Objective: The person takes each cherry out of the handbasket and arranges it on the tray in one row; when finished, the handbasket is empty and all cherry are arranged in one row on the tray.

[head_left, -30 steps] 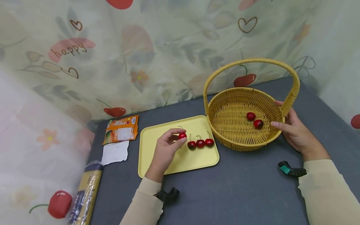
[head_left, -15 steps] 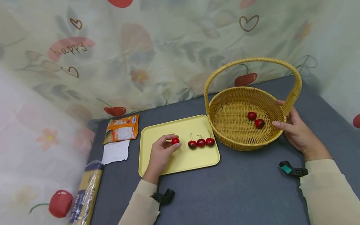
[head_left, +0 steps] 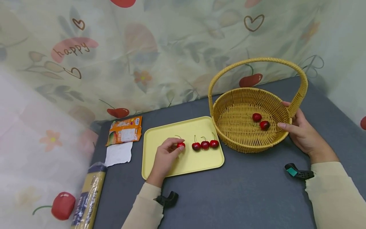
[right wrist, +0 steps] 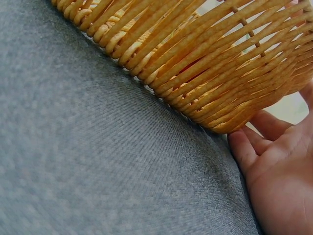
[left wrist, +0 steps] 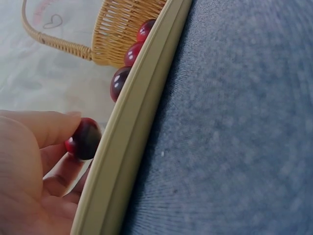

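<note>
My left hand [head_left: 166, 156] pinches a red cherry [head_left: 181, 145] between thumb and fingers, low over the yellow tray [head_left: 160, 131]. The left wrist view shows this cherry [left wrist: 85, 139] dark on one side, close behind the tray's raised rim [left wrist: 132, 122]. Just right of it, three cherries with upright stems stand in a row, the middle one [head_left: 205, 145] touching or nearly touching its neighbours. My right hand [head_left: 304, 135] grips the right side of the wicker basket [head_left: 234, 125], thumb over the rim. Two cherries [head_left: 264, 125] lie inside the basket; its wall mostly hides them in the right wrist view.
An orange snack packet [head_left: 124, 130] and a white cloth or tissue [head_left: 118, 154] lie left of the tray. Nearer on the left is a long plastic-wrapped pack [head_left: 91, 194]. The basket's tall handle [head_left: 257, 59] arches up before the patterned curtain [head_left: 171, 47]. Grey cloth [head_left: 240, 190] covers the table.
My left hand has carried its cherry leftward and down toward the tray, away from the row, then shifted slightly back to the right. The right hand and basket stay in place.
</note>
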Tool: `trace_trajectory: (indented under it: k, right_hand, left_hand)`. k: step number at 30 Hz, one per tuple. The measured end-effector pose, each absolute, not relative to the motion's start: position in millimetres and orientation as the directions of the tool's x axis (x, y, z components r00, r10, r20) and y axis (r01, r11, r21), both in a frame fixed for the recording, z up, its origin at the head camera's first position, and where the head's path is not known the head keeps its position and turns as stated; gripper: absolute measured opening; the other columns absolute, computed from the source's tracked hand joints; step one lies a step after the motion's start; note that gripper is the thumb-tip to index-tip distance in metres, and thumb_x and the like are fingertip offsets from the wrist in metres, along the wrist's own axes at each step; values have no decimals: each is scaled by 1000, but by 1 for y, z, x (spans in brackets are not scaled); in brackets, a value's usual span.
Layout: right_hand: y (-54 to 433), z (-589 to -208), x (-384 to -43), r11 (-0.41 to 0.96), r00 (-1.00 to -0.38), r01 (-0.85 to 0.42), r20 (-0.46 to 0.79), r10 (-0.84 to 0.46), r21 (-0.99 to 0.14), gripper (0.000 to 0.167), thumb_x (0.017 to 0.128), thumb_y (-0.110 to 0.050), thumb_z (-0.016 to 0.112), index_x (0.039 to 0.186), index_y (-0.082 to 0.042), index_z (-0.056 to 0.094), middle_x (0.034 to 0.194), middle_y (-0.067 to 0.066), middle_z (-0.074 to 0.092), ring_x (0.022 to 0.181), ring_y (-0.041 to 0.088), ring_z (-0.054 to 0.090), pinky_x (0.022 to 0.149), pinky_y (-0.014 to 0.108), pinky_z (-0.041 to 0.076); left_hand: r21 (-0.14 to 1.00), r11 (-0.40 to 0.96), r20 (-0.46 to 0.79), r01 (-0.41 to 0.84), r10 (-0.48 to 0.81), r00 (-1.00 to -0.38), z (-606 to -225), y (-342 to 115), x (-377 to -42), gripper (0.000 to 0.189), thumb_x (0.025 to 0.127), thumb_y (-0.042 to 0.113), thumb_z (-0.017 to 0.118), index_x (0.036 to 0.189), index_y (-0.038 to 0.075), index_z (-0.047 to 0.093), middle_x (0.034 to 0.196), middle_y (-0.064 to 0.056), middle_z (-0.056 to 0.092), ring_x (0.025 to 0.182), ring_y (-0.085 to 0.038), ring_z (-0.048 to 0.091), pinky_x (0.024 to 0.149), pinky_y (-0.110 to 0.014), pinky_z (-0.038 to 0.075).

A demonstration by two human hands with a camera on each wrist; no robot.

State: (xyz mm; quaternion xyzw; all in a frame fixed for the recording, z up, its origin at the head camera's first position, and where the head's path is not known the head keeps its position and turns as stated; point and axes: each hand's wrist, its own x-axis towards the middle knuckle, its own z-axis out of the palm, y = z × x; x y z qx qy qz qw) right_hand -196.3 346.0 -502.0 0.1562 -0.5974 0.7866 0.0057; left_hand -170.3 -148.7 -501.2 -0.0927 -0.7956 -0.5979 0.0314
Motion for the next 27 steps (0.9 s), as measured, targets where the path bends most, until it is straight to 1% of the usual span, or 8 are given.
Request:
trace_trajectory:
  k: [3, 6, 11, 19, 27]
  right_hand:
    - [346, -502, -196, -286, -951, -196, 253, -178, -938, 73, 105, 16, 51, 167, -16, 27, 162, 11, 31, 144, 22, 40, 101, 22, 47]
    - [346, -502, -197, -285, -951, -194, 251, -178, -939, 73, 106, 15, 51, 166, -17, 27, 163, 11, 29, 145, 24, 38, 101, 21, 46]
    - [346, -503, -197, -281, -954, -186, 242, -177, -941, 74, 106, 15, 51, 167, -18, 26, 165, 11, 26, 147, 26, 33, 101, 22, 45]
    - [346, -503, -197, -271, -958, -175, 227, -175, -947, 74, 106, 14, 52, 167, -19, 26, 165, 11, 24, 147, 27, 31, 102, 22, 44]
    - [347, -504, -197, -278, -952, -191, 247, -180, -941, 74, 106, 15, 50, 167, -18, 26, 166, 10, 25, 147, 25, 33, 102, 22, 43]
  left_hand:
    - [932, 305, 170, 199, 119, -978, -502, -148, -171, 24, 98, 6, 83, 121, 10, 83, 119, -3, 72, 96, -26, 65, 78, -29, 55]
    - [925, 317, 176, 209, 128, -976, -503, -147, -171, 27, 95, 2, 85, 121, 9, 83, 119, -3, 71, 97, -25, 66, 82, -30, 53]
    - [912, 344, 183, 223, 146, -972, -503, -146, -171, 32, 92, -1, 86, 123, 9, 82, 119, -3, 71, 98, -24, 68, 79, -29, 51]
    - [887, 424, 133, 180, 137, -982, -504, -140, -168, 35, 91, 6, 90, 124, 11, 81, 117, 0, 74, 97, -20, 69, 80, -31, 51]
    - [872, 456, 127, 175, 133, -983, -502, -132, -167, 35, 90, 9, 92, 123, 10, 80, 114, -1, 75, 96, -19, 70, 79, -31, 53]
